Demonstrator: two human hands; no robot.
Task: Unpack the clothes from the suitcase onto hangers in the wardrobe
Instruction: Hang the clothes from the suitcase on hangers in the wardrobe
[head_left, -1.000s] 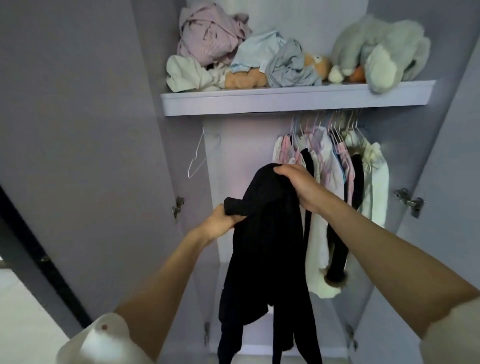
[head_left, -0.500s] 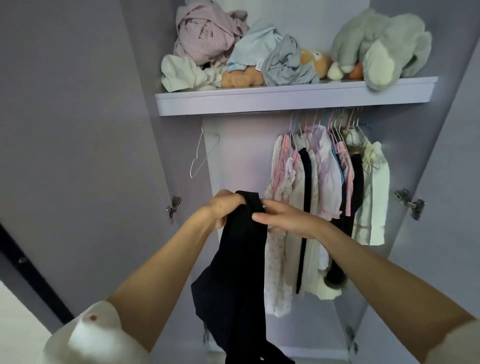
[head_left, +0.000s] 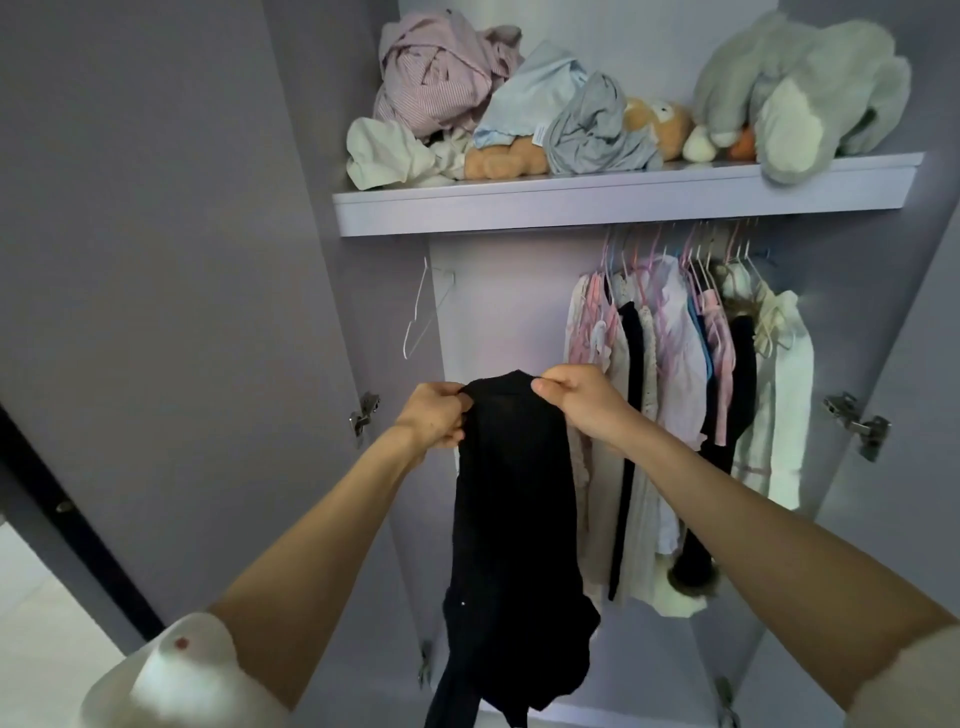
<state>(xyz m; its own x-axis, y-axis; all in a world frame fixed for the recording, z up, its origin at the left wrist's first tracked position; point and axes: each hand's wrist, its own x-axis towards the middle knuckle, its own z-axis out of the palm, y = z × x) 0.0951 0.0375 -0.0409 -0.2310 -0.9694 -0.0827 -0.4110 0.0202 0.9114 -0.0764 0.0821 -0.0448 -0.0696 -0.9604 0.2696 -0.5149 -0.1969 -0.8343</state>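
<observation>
Head-camera view, at an open wardrobe (head_left: 171, 270): a person holds a black garment (head_left: 511, 493) up at its top edge, in front of the hanging space. The left hand (head_left: 434, 415) grips one side of that edge with fingers curled into the cloth; the right hand (head_left: 576, 400) pinches the other side between thumb and bent fingers. The rest of the garment hangs straight down between the forearms, its lower end bunched and running out of the bottom of the frame.

The step in hand appears to be sorting out the garment before it goes on a hanger. A bare white wire hanger (head_left: 423, 317) hangs at the left end of the space under the shelf (head_left: 597, 202), well apart from the packed row of hung clothes (head_left: 691, 374) at the right. To do this well, the person would likely find the neckline or waistband, shake the cloth flat, keep one hand on it, and free the other to take the wire hanger. Hanging it in the open left part would avoid crowding the full right side.

What kind of garment this is cannot be told; the dark folds hide its shape and any openings. The rail is tucked under the shelf and barely shows. The suitcase is not in view. Crumpled clothes (head_left: 447, 78) and a grey plush toy (head_left: 800, 88) fill the shelf top.
</observation>
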